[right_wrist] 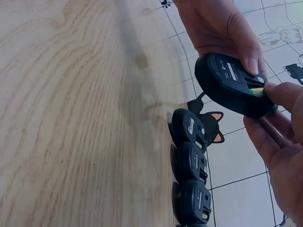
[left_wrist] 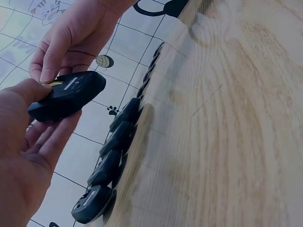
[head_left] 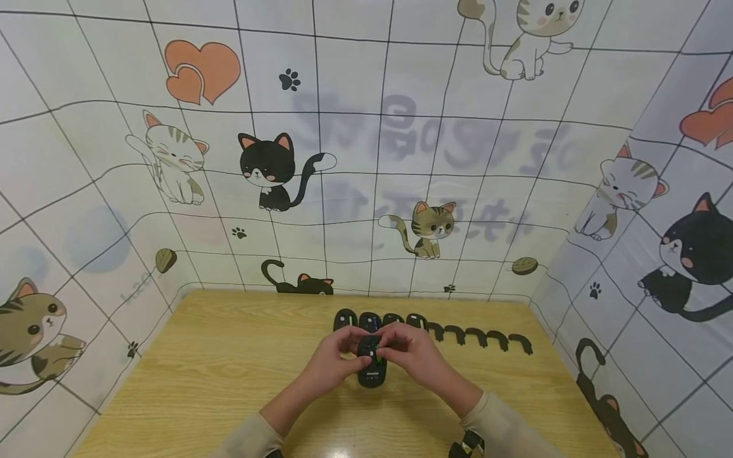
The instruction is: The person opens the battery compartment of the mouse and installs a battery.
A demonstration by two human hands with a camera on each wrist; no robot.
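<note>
A black computer mouse (head_left: 372, 376) is held underside up above the wooden table, its battery bay uncovered. A green and yellow battery (right_wrist: 257, 91) shows in the bay in the right wrist view. My left hand (head_left: 331, 364) grips the mouse, its thumb on the underside and its fingers around the edge. From the other side my right hand (head_left: 420, 355) holds the mouse's end, with its thumb at the battery and its fingers beneath the body. The thumb partly hides the bay.
Behind the hands several more black mice (right_wrist: 195, 158) lie underside up in a row, with batteries visible in some. To their right several curved black covers (head_left: 476, 336) continue the row. A cat-print curtain (head_left: 355, 146) surrounds the wooden table (head_left: 229, 356).
</note>
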